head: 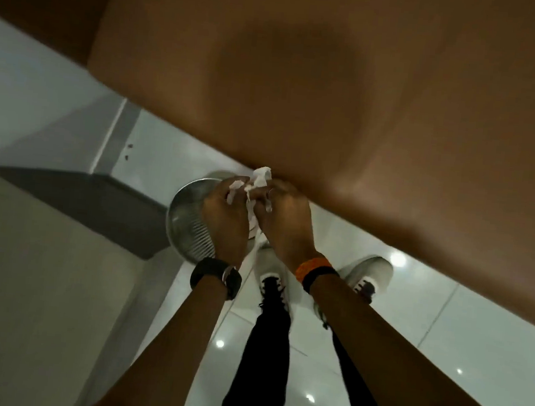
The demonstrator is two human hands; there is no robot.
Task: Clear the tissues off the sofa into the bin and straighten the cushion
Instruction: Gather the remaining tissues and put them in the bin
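Note:
Crumpled white tissues (259,179) are bunched between both my hands, just above a round silver bin (186,225) standing on the floor. My left hand (226,218) closes around the tissues from the left, over the bin's mouth. From the right, my right hand (285,224) grips the same wad. The brown sofa (333,95) fills the upper part of the view, its front edge right behind my hands. No cushion is in view.
A glossy white tiled floor (444,315) lies under my feet in pale shoes (367,270). A grey step or ledge (82,196) and a beige wall or cabinet side (41,296) stand to the left of the bin.

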